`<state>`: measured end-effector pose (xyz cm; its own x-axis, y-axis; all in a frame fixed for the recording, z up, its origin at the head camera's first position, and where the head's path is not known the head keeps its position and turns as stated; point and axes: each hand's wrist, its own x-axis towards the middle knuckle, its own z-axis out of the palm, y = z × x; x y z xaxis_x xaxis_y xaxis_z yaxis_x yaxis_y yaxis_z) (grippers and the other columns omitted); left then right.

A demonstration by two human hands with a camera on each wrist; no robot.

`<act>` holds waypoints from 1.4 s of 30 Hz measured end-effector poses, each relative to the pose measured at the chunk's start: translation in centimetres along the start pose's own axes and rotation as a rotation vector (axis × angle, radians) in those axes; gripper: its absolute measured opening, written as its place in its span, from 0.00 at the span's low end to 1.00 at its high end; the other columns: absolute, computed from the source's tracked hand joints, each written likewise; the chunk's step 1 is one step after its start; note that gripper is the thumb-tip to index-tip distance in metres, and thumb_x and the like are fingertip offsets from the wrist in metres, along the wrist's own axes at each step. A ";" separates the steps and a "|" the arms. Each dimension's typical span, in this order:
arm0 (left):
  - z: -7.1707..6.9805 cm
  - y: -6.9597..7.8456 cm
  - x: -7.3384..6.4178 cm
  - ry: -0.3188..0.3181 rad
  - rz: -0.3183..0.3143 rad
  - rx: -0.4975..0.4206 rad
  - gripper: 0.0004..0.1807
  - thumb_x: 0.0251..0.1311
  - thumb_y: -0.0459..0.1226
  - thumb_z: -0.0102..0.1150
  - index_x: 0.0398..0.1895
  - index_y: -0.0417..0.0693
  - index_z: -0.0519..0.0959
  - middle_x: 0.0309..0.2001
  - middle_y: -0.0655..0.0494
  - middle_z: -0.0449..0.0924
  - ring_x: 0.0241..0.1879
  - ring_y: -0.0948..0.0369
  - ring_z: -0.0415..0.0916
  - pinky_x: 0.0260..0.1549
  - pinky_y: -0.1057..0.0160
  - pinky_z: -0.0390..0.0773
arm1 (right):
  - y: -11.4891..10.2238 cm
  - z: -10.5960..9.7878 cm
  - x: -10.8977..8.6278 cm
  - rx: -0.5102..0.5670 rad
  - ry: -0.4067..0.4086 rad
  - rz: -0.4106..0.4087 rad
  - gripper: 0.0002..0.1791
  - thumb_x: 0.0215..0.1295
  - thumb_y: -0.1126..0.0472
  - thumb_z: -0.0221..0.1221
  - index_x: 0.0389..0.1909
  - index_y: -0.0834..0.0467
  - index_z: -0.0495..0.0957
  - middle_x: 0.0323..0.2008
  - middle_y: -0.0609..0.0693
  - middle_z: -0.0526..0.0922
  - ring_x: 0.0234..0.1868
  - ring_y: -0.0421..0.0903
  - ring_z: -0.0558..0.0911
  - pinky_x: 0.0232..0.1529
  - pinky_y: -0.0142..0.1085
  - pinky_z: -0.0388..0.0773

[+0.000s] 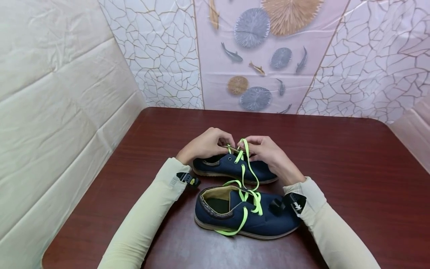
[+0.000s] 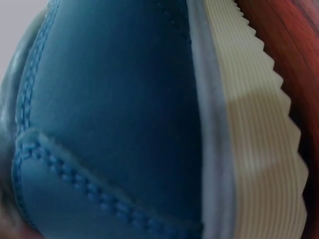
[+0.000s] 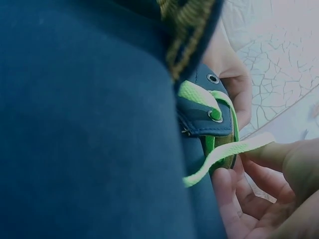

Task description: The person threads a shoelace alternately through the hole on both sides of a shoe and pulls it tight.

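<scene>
Two navy shoes with neon-green laces lie one behind the other, toes to the right. At the far shoe (image 1: pixel 218 167), my left hand (image 1: pixel 209 144) pinches the tan-edged tongue at the opening; its fingertips are partly hidden. My right hand (image 1: pixel 268 151) pinches the green shoelace (image 1: pixel 246 149) beside the tongue, and a long loop of it hangs down toward the near shoe. In the right wrist view, the lace (image 3: pixel 224 152) runs from the eyelet flap to the right thumb (image 3: pixel 266 157). Blue upper (image 2: pixel 114 99) and ribbed sole (image 2: pixel 259 139) fill the left wrist view.
The near shoe (image 1: pixel 215 220) sits under my wrists, its green laces (image 1: pixel 243 220) loose over the side. Both stand on a dark red-brown table (image 1: pixel 336 149). A patterned cloth (image 1: pixel 161 48) hangs behind, with a pale cloth (image 1: pixel 50 93) along the left.
</scene>
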<state>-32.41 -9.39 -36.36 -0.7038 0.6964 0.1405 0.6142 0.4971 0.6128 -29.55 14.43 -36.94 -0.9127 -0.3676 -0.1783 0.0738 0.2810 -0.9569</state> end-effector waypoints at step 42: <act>-0.8 0.0 -0.7 -0.134 0.049 -0.111 0.13 0.72 0.30 0.57 0.51 0.53 0.86 0.49 0.61 0.85 0.46 0.64 0.82 0.53 0.62 0.81 | 0.0 0.5 -0.1 -0.114 0.006 0.053 0.18 0.79 0.54 0.60 0.56 0.63 0.85 0.49 0.53 0.85 0.42 0.46 0.81 0.50 0.42 0.83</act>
<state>-32.21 -10.25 -35.81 -0.6153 0.7850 0.0717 0.5982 0.4058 0.6910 -29.22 14.02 -37.03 -0.9111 -0.3447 -0.2260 0.0756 0.3992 -0.9137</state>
